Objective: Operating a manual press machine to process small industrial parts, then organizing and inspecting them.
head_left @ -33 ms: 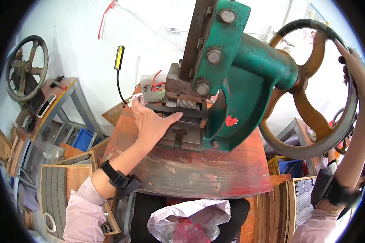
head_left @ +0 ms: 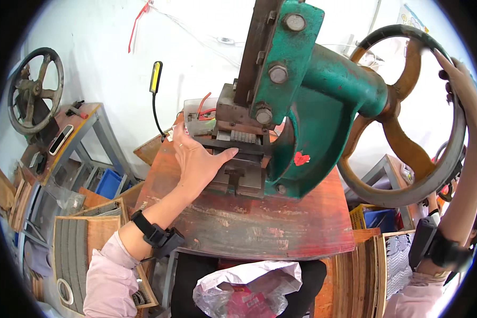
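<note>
A green hand press (head_left: 331,119) stands on a worn red-brown table, with a large handwheel (head_left: 395,197) on its right side. My right hand (head_left: 462,87) is wrapped over the far right of the wheel's rim, its index finger stretched along it. At the press's lower front, my left hand (head_left: 195,161) pinches the left end of a dark metal bar (head_left: 213,143), thumb along the front and fingers partly hidden behind. Just above that bar shows a small ridged metal block (head_left: 244,137). Below it are slotted steel plates (head_left: 249,180).
A white plastic bag (head_left: 212,286) with something pink inside lies on my lap. Behind the press sits a clear bin (head_left: 196,124) with red-handled tools. A thin lamp (head_left: 156,79) rises beside it. Wooden trays with grey strips (head_left: 71,254) stand left; another handwheel (head_left: 34,90) is beyond.
</note>
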A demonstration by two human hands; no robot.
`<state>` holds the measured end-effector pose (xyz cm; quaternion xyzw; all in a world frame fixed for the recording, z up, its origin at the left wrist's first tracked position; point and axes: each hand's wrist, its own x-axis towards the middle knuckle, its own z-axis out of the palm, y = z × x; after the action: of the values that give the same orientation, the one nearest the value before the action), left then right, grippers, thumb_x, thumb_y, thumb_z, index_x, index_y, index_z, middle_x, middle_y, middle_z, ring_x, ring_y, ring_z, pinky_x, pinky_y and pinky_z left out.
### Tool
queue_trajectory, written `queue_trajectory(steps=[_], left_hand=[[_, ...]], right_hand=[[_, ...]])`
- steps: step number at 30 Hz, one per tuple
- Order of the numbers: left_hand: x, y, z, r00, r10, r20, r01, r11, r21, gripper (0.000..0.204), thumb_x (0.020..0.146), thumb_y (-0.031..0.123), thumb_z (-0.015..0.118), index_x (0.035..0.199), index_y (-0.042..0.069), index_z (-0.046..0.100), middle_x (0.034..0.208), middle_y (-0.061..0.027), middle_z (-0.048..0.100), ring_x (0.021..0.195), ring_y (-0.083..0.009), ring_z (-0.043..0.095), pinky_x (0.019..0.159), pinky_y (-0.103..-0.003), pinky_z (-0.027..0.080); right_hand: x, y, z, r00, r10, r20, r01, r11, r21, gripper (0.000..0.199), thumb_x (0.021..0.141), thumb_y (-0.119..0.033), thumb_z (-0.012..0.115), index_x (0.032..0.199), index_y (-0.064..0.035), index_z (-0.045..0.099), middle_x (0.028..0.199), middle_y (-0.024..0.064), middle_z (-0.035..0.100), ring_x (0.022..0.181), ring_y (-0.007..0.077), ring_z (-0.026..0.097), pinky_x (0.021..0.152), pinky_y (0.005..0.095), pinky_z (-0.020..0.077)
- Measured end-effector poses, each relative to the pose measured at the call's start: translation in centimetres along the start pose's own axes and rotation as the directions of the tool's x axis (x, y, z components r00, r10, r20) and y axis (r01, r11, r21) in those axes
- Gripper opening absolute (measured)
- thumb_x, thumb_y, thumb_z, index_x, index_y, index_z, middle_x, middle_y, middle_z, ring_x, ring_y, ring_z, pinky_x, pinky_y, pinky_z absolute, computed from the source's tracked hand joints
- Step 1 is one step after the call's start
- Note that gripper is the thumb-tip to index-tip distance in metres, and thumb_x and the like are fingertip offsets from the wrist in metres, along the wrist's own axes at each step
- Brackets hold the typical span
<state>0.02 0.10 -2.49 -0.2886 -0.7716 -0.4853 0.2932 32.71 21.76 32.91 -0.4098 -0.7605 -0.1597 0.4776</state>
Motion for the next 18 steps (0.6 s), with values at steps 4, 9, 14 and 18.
queue_trajectory(steps=[4,9,14,18], left_hand=[[1.1,-0.4,-2.5,0.896,0.037,0.442,0.093,0.959,-0.268,0.06,0.067,0.027,0.082,0.108,-0.007,0.055,0.102,-0.0196,0.054,0.112,-0.0317,0.041,0.089,-0.037,0.043],[-1.6,-3.7,-8.8,0.797,0.504,0.333,-0.383,0.848,-0.368,0.04,0.065,0.021,0.08,0.095,0.006,0.061,0.095,-0.0084,0.058,0.097,-0.0285,0.05,0.08,-0.038,0.041],[-3.5,-6.2,-9.9,0.68,0.474,0.559,-0.407,0.879,-0.25,0.058,0.065,0.028,0.08,0.111,0.003,0.055,0.113,-0.0135,0.052,0.112,-0.034,0.041,0.096,-0.043,0.031],[-0.9,-3.6,-6.1,0.782,0.43,0.45,-0.319,0.898,-0.304,0.064,0.072,0.033,0.076,0.119,-0.001,0.05,0.121,-0.0164,0.048,0.116,-0.0369,0.038,0.098,-0.045,0.029]], right_hand=[[1.3,0.8,0.2,0.999,-0.018,0.044,0.02,0.999,-0.038,0.052,0.086,-0.054,0.053,0.087,-0.0023,0.054,0.066,0.0028,0.051,0.044,0.0044,0.046,0.035,0.0189,0.038],[0.4,-1.8,-0.2,0.996,-0.006,0.092,0.014,0.997,-0.079,0.053,0.086,-0.056,0.053,0.087,-0.0025,0.054,0.064,0.002,0.049,0.045,0.0054,0.046,0.037,0.0198,0.0377],[-2.2,-6.5,-2.7,0.952,0.22,0.214,-0.192,0.97,-0.147,0.045,0.087,-0.037,0.061,0.093,0.0077,0.063,0.073,0.0098,0.061,0.06,0.0146,0.055,0.053,0.0271,0.0446],[-3.4,-8.8,-2.7,0.947,0.226,0.231,-0.209,0.973,-0.094,0.042,0.087,-0.034,0.062,0.093,0.008,0.063,0.074,0.0104,0.061,0.059,0.0136,0.055,0.053,0.0263,0.0443]])
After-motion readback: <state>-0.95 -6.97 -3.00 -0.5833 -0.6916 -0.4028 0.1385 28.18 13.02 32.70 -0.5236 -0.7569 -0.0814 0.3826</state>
